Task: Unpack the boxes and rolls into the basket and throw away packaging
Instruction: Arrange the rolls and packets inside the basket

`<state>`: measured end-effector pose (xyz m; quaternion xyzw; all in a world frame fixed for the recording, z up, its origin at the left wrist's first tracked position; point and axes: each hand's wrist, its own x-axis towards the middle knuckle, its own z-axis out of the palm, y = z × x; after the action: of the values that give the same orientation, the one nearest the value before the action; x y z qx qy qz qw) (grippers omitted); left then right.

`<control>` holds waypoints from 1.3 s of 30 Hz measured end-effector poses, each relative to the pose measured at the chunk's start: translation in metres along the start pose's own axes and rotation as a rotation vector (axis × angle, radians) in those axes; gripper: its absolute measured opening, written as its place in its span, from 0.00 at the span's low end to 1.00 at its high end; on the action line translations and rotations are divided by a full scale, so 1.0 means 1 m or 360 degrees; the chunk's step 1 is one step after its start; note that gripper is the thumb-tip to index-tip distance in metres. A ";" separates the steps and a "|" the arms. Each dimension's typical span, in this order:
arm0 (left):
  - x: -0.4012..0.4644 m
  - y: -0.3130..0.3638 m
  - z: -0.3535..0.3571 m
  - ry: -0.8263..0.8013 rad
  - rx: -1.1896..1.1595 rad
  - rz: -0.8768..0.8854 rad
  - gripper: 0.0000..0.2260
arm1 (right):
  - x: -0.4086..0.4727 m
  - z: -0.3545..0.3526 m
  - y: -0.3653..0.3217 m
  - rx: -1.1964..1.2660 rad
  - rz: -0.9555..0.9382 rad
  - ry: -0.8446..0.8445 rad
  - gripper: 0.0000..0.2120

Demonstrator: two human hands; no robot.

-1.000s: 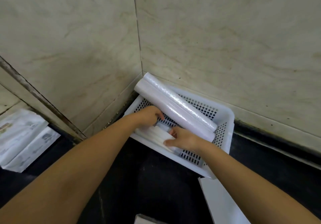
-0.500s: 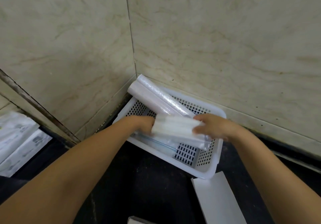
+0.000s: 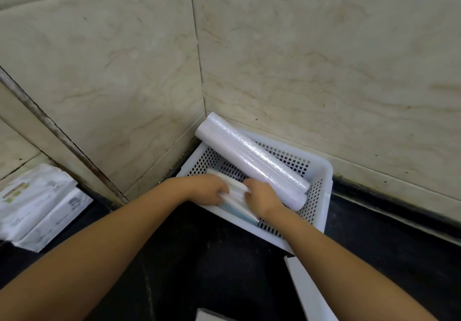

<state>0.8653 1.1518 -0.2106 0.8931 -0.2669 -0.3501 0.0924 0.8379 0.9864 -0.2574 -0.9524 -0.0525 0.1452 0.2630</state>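
Observation:
A white perforated basket (image 3: 321,186) stands in the corner of a dark counter against tiled walls. Two long white rolls (image 3: 252,156) lie diagonally in it, their far ends resting on the back left rim. In the basket's front left part lies a flat white pack of bags (image 3: 235,192) on top of a blue-edged pack (image 3: 245,214). My left hand (image 3: 209,188) grips the white pack from the left. My right hand (image 3: 262,196) holds it from the right. Both hands are inside the basket.
White printed packets (image 3: 37,203) lie at the far left on the counter. A flat white box (image 3: 309,293) lies in front of the basket at the lower right, and another white piece (image 3: 214,315) shows at the bottom edge. Tiled walls close off the back and left.
Half a second ago both hands held the white pack lifted above the basket. Now they have lowered it into the front left part, and the right hand has moved left.

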 end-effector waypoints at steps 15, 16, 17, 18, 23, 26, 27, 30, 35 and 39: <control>0.034 -0.003 0.012 0.0063 0.0416 -0.0233 0.33 | -0.011 -0.082 0.008 -0.0353 0.0091 0.0021 0.12; 0.036 -0.001 0.012 0.0069 0.0485 -0.0224 0.32 | -0.010 -0.083 0.008 -0.0324 0.0077 0.0184 0.12; 0.039 0.001 0.013 0.0071 0.0527 -0.0206 0.31 | -0.010 -0.079 0.007 -0.0320 0.0063 0.0212 0.17; 0.041 0.002 0.014 0.0076 0.0521 -0.0181 0.30 | -0.010 -0.070 0.007 -0.0346 0.0048 0.0169 0.22; 0.044 0.005 0.017 0.0138 0.0416 -0.0094 0.27 | -0.006 -0.034 0.014 -0.0644 0.0055 0.0333 0.24; 0.042 0.004 0.010 0.0052 0.0611 -0.0137 0.27 | -0.003 -0.036 0.017 -0.0508 0.0010 0.0332 0.25; 0.041 0.004 0.007 0.0071 0.0598 -0.0137 0.27 | -0.004 -0.038 0.019 -0.0445 -0.0018 0.0339 0.25; 0.033 0.005 -0.001 0.0358 0.0326 -0.0002 0.26 | -0.010 -0.053 0.026 -0.0291 -0.0170 0.0454 0.27; 0.045 0.017 -0.018 0.1120 0.0489 0.0420 0.22 | -0.014 -0.096 0.037 0.0072 -0.0208 0.0699 0.29; 0.067 0.036 -0.021 0.1099 0.0758 0.0108 0.31 | -0.004 -0.116 0.045 0.0094 -0.0160 0.0731 0.28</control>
<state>0.9055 1.0844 -0.2211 0.9451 -0.3230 0.0444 -0.0210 0.8699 0.8909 -0.1848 -0.9484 -0.0345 -0.0871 0.3028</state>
